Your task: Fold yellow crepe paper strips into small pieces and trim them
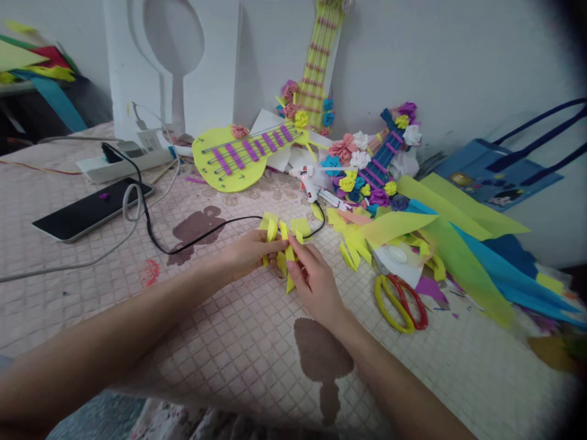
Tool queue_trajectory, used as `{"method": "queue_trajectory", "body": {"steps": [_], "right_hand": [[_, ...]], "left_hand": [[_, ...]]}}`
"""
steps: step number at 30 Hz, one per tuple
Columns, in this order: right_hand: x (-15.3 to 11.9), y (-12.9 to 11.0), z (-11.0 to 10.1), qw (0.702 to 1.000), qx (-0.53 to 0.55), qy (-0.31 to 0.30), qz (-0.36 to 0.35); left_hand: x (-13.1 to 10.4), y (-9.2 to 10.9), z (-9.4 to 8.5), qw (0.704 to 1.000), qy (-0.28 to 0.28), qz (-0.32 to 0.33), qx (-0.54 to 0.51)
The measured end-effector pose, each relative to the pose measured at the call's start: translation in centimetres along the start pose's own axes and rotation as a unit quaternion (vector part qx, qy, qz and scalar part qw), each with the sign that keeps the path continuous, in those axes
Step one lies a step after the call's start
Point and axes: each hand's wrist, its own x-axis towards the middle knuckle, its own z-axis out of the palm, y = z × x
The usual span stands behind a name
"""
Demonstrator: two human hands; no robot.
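Observation:
Both hands meet over the middle of the table, around small strips of yellow paper (284, 232). My left hand (251, 252) pinches a yellow strip between thumb and fingers. From the right, my right hand (315, 278) holds the same upright strip, its index finger and thumb on the paper. Other yellow pieces (300, 227) lie just behind the fingers. A white glue gun (308, 183) stands behind the hands, its black cord running left. To the right are scissors (395, 302) with yellow and red handles.
Yellow paper guitar (233, 160), flowered blue guitar (384, 160) and taller yellow one (316, 67) sit at the back. Phone (87, 211), power strip (123, 164) and cords lie left. Crepe paper (468, 263) and a blue bag (495, 168) are right.

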Motion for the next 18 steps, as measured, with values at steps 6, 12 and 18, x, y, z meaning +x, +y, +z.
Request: {"method": "queue_trajectory", "body": {"steps": [6, 12, 18], "right_hand": [[0.05, 0.11, 0.16, 0.999, 0.048, -0.004, 0.016], [-0.03, 0.22, 0.43, 0.984, 0.152, 0.032, 0.086], [0.59, 1.03, 0.69, 0.936, 0.285, 0.033, 0.205]], "left_hand": [[0.02, -0.14, 0.02, 0.999, 0.006, -0.003, -0.043], [0.02, -0.22, 0.26, 0.998, 0.006, -0.01, -0.056], [-0.36, -0.5, 0.81, 1.0, 0.019, 0.01, -0.014]]}}
